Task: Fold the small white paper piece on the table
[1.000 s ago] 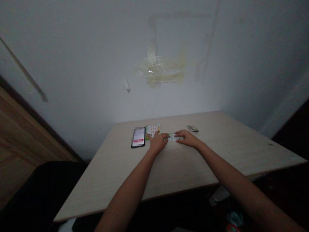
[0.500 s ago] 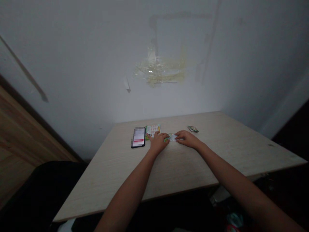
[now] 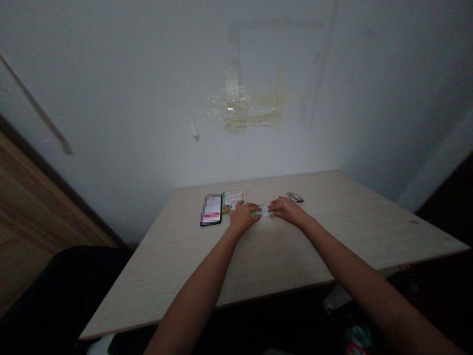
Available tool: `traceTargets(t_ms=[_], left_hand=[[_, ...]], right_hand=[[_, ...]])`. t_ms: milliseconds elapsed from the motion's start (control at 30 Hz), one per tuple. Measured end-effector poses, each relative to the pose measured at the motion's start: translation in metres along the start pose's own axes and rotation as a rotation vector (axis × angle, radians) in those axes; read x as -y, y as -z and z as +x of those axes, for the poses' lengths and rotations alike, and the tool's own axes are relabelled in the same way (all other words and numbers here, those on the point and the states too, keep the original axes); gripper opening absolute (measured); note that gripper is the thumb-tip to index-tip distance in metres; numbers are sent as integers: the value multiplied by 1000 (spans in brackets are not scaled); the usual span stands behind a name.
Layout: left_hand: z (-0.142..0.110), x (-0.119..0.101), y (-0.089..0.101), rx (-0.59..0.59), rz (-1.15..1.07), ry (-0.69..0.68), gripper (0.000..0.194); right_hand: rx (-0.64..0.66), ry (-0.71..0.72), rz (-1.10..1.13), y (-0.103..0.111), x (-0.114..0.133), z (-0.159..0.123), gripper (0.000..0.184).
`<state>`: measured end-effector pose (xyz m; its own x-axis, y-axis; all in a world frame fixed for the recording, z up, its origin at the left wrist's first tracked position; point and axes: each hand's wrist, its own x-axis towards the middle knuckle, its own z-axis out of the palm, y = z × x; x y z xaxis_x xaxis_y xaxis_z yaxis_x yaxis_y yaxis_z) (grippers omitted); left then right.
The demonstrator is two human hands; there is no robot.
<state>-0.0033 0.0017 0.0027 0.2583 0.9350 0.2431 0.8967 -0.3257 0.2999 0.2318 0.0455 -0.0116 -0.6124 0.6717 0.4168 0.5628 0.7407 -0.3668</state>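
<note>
A small white and green printed paper (image 3: 264, 211) lies low on the table between my two hands. My left hand (image 3: 242, 217) has thumb and index finger closed around its left end, while the other fingers spread over a larger printed leaflet (image 3: 234, 197). The right end of the small paper is between the thumb and fingers of my right hand (image 3: 287, 209). Both ends are partly hidden by fingers, and its print is too small to read. Just left of my left hand, a phone (image 3: 212, 209) lies with its screen lit and partly blurred.
A small dark-and-white folded packet (image 3: 295, 197) lies behind my right hand. The pale wooden table (image 3: 281, 261) meets a grey wall (image 3: 155, 108) bearing old clear tape (image 3: 251, 111). At the left is a dark rounded shape (image 3: 77, 276), possibly a chair.
My right hand has slid slightly right along the small paper, its fingers drawn closer together. My left fingers have shifted a touch to the right. The phone, leaflet and packet stay put.
</note>
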Motion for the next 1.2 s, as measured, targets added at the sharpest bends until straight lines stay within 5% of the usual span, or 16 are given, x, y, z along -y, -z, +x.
traceTargets(t_ms=[567,1200], left_hand=[[4,3,0,36,-50,24,31],[7,-1,-5,-23,-31,47,30]], right_hand=[[-183,-197,-10,-20,4,8,20],[-70,-439,-137,-20,22,17,25]])
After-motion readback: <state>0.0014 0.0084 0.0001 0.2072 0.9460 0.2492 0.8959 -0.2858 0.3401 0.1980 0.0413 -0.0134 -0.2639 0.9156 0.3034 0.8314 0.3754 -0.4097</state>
